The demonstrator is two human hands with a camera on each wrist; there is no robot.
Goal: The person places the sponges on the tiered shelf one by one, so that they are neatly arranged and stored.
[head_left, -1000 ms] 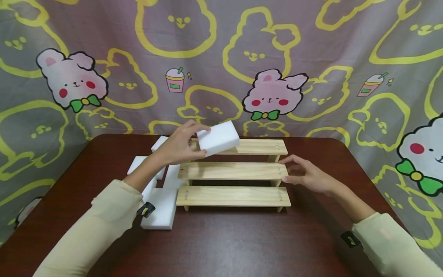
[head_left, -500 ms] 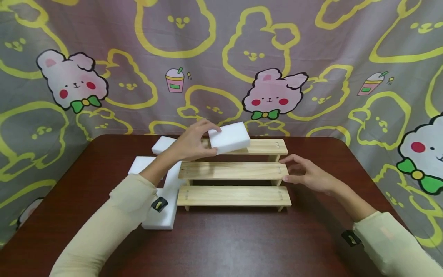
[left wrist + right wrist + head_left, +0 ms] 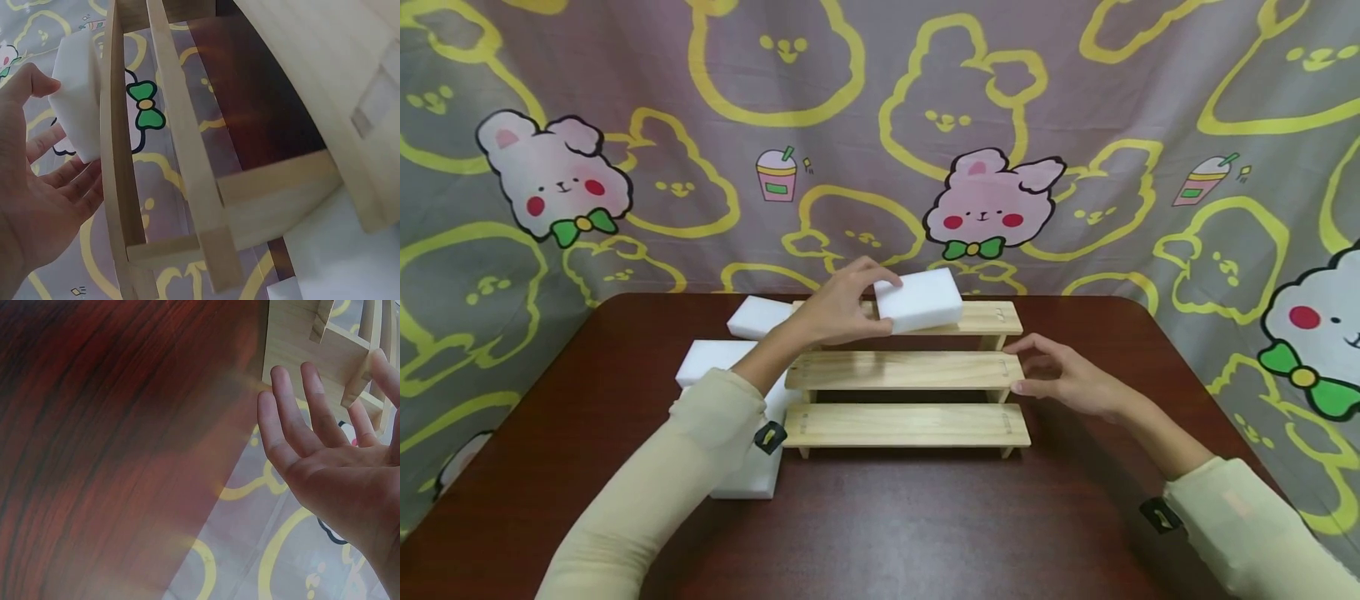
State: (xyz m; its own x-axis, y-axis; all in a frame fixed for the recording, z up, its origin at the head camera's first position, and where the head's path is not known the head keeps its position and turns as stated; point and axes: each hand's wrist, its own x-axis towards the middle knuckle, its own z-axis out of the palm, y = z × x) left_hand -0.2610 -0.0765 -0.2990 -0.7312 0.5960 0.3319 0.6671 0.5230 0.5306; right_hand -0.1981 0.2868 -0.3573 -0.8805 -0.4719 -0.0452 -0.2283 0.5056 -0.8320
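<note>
So the white block [image 3: 919,298] has shifted right, which puts it about mid-length at the top tier [image 3: 988,317] of the wooden stand [image 3: 910,427], toward the far edge of the desk [image 3: 910,525]. Left hand [image 3: 842,307] has it pinched, grip not loosened yet; right hand [image 3: 1075,382] pinches the middle tier [image 3: 910,369] by its right end. Block's matte, foam-looking, boxy; tiers are pale, grained.

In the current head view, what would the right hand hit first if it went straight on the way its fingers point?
Most likely the right end of the middle wooden shelf. The right hand looks right at that end; whether it touches is hard to tell.
</note>
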